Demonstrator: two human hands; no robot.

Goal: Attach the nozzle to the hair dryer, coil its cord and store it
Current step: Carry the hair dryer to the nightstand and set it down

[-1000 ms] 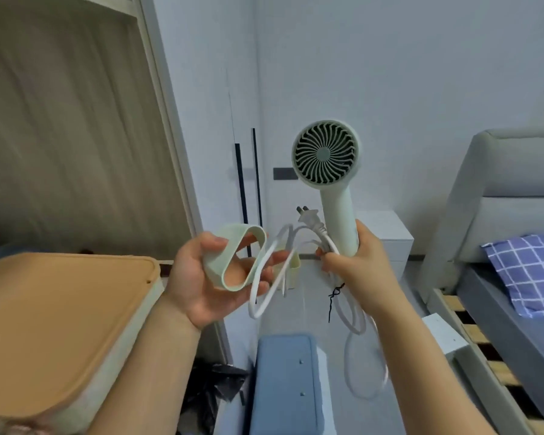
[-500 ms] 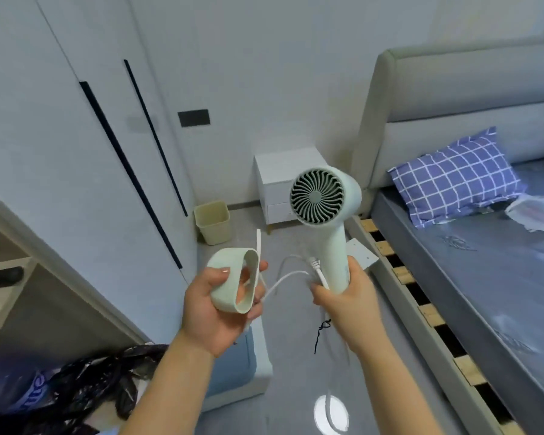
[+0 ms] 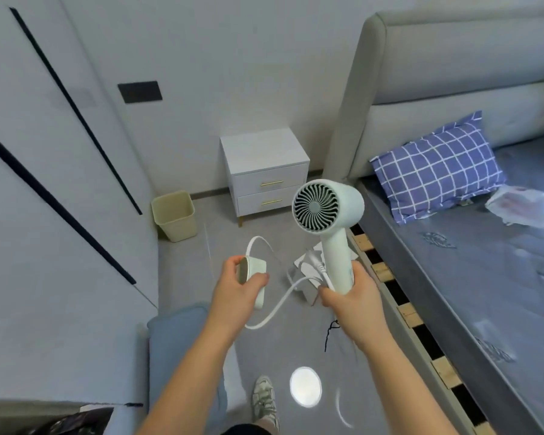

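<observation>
Pale-green hair dryer [image 3: 327, 211] stands upright in my right hand [image 3: 352, 296], fingers curled round its handle and pinning the plug [image 3: 314, 260] there so the cord [image 3: 283, 306] loops short. My left hand [image 3: 233, 290] grips the nozzle [image 3: 257, 265] near its left, apart from the barrel, ready, I judge, for fitting.

Pale-green hair dryer [image 3: 330, 215] upright — nozzle [image 3: 254, 277] detached

Grey bed [image 3: 453, 73] beside white nightstand [image 3: 264, 152], beige bin [image 3: 175, 215].
</observation>
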